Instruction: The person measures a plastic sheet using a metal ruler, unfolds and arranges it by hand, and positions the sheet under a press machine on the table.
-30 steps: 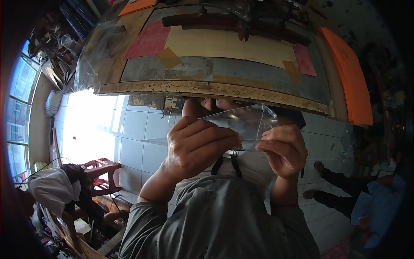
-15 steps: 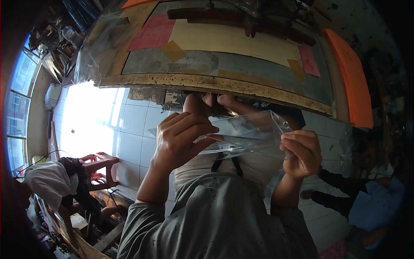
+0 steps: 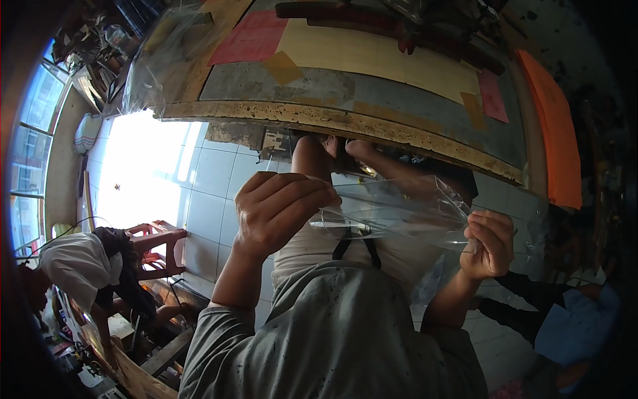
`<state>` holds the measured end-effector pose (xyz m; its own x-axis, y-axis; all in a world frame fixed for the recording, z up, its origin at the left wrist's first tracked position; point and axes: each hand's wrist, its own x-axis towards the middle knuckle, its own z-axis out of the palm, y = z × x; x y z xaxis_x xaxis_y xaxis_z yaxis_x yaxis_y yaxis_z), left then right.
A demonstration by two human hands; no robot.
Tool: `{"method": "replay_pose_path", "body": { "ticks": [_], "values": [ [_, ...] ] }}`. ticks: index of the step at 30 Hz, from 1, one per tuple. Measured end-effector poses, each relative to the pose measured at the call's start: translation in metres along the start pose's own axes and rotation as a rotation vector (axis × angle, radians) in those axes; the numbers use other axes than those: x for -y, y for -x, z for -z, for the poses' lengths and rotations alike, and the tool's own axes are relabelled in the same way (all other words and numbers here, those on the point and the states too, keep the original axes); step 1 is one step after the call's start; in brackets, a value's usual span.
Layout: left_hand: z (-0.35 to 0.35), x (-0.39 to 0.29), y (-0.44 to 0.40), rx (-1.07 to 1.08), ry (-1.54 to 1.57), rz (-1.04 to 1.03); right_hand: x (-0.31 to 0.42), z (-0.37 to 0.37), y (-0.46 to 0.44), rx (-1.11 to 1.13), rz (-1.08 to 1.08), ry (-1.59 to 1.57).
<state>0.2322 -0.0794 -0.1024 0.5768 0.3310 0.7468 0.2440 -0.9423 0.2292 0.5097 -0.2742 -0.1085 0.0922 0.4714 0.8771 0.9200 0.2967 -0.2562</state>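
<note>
A clear plastic bag (image 3: 399, 209) is stretched between my two hands, above my lap. My left hand (image 3: 282, 206) pinches its left end, fingers pressed together near the edge. At the other end, my right hand (image 3: 488, 245) grips the plastic between thumb and curled fingers. Creases and reflections run along the film, and my legs show through it. Whether anything lies inside the bag cannot be made out.
Ahead stands a worktable (image 3: 332, 116) with yellow paper (image 3: 379, 56), pink sheets and a dark red bar-like tool (image 3: 399, 30). Orange sheets (image 3: 551, 133) hang at its right. A red plastic stool (image 3: 159, 249) and a seated person (image 3: 83, 269) are left; another person (image 3: 575, 326) is right.
My right hand has moved to the right, and the bag is pulled longer and flatter between my hands. The whole view has shifted slightly.
</note>
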Motion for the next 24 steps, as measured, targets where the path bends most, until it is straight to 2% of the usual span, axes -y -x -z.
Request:
{"method": "replay_pose_path", "body": {
  "ticks": [6, 11, 21, 24],
  "values": [
    [0.003, 0.010, -0.001, 0.062, 0.069, 0.065, -0.014, 0.013, 0.013, -0.033, -0.071, -0.041],
    [0.003, 0.015, 0.006, 0.062, 0.260, 0.185, -0.040, 0.028, 0.036, -0.073, -0.155, -0.054],
    [-0.003, 0.017, 0.005, 0.017, 0.430, 0.247, -0.047, 0.027, 0.045, -0.008, -0.254, -0.081],
    [-0.005, 0.020, 0.010, 0.005, 0.484, 0.281, -0.044, 0.022, 0.047, -0.073, -0.382, -0.131]
  ]
}}
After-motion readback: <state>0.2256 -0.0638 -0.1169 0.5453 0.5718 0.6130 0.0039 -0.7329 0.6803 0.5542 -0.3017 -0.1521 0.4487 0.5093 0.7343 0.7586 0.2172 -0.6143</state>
